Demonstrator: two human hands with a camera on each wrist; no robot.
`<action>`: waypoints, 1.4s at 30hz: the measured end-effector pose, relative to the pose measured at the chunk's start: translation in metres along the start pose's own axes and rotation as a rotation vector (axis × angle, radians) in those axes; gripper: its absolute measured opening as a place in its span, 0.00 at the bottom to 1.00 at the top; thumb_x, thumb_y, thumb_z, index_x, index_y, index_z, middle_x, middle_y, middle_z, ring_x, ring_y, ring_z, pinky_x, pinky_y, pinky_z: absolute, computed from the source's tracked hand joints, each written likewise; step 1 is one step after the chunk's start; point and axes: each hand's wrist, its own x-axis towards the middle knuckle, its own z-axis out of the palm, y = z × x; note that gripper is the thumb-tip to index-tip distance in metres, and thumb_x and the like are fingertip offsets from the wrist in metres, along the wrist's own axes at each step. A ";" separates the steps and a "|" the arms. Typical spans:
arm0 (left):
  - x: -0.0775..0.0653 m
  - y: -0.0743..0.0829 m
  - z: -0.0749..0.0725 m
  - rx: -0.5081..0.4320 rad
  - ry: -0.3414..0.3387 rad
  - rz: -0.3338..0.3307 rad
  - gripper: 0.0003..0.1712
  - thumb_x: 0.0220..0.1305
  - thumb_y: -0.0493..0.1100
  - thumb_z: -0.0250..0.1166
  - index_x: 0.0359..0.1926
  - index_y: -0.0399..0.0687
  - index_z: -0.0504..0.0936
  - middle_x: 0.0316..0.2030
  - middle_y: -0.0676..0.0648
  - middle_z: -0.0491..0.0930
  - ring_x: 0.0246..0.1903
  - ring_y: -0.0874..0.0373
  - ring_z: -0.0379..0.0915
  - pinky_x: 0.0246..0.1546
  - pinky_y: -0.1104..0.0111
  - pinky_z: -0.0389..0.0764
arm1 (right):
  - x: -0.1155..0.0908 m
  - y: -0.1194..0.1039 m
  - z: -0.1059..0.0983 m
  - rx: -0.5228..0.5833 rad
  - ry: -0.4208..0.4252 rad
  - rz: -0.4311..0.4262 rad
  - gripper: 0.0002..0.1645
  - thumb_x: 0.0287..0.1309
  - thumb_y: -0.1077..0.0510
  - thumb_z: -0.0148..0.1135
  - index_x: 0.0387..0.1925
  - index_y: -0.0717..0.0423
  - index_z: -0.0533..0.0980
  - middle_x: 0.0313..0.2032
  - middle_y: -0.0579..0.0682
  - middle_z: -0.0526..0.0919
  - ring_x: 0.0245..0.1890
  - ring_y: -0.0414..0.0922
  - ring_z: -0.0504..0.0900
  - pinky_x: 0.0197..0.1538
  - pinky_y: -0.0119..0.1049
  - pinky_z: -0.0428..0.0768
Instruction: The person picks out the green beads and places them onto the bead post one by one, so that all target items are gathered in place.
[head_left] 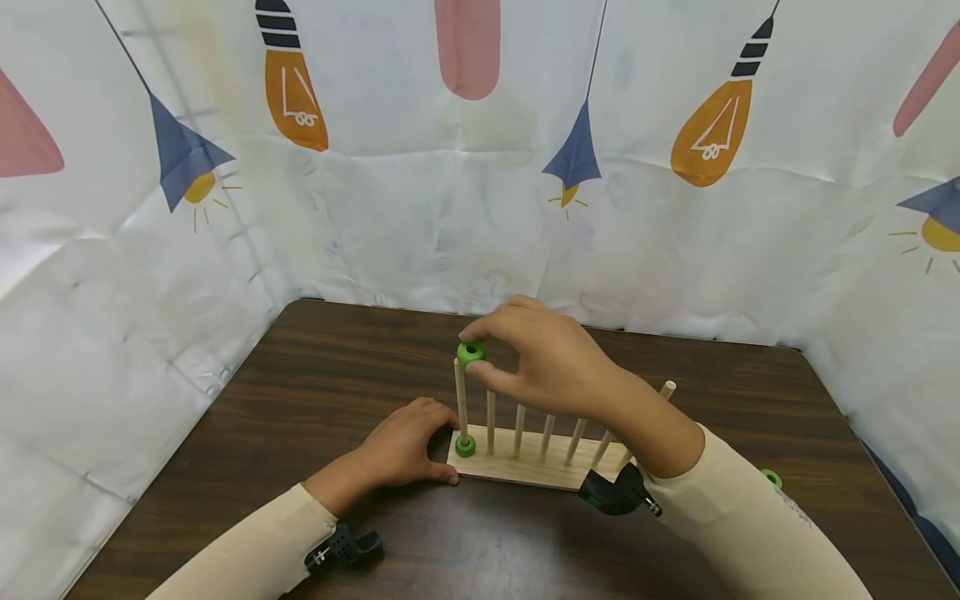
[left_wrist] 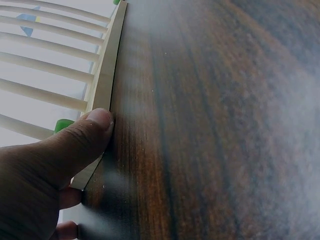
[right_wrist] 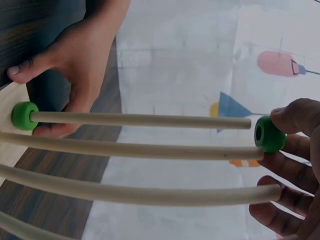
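A wooden peg rack (head_left: 517, 458) with a row of upright pegs stands on the table. My left hand (head_left: 405, 446) holds the rack's left end, thumb on the front edge and fingers round the back. One green bead (head_left: 465, 447) sits at the foot of the leftmost peg (right_wrist: 140, 119). Between thumb and fingertips, my right hand (head_left: 551, 354) pinches a second green bead (right_wrist: 270, 134). Its hole faces the leftmost peg's tip, with a small gap between them in the right wrist view. The right forearm hides part of the rack's right side in the head view.
Another green piece (head_left: 772, 478) lies on the dark wooden table (head_left: 360, 367), right of the rack and partly behind the right sleeve. A white printed cloth (head_left: 420, 217) hangs behind the table and along its sides.
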 end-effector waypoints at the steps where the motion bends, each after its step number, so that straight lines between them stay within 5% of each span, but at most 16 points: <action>1: 0.000 0.000 0.000 0.000 0.000 0.001 0.36 0.45 0.63 0.82 0.52 0.56 0.81 0.51 0.55 0.80 0.57 0.54 0.72 0.55 0.53 0.77 | 0.001 0.000 0.001 0.000 -0.004 -0.004 0.17 0.65 0.50 0.70 0.54 0.46 0.83 0.46 0.37 0.83 0.51 0.38 0.77 0.43 0.38 0.79; 19: 0.000 0.001 0.001 -0.008 0.005 0.015 0.36 0.44 0.63 0.83 0.51 0.55 0.81 0.50 0.54 0.80 0.57 0.53 0.72 0.56 0.52 0.76 | 0.003 0.000 0.006 -0.044 -0.048 0.043 0.18 0.64 0.46 0.70 0.54 0.44 0.83 0.48 0.36 0.83 0.52 0.38 0.76 0.38 0.35 0.79; 42: 0.001 0.000 0.001 0.017 -0.002 -0.005 0.38 0.44 0.65 0.82 0.53 0.55 0.81 0.50 0.54 0.80 0.59 0.52 0.72 0.56 0.52 0.76 | -0.088 0.040 -0.053 -0.165 0.040 0.223 0.17 0.62 0.49 0.73 0.51 0.45 0.83 0.48 0.42 0.82 0.52 0.44 0.78 0.43 0.48 0.81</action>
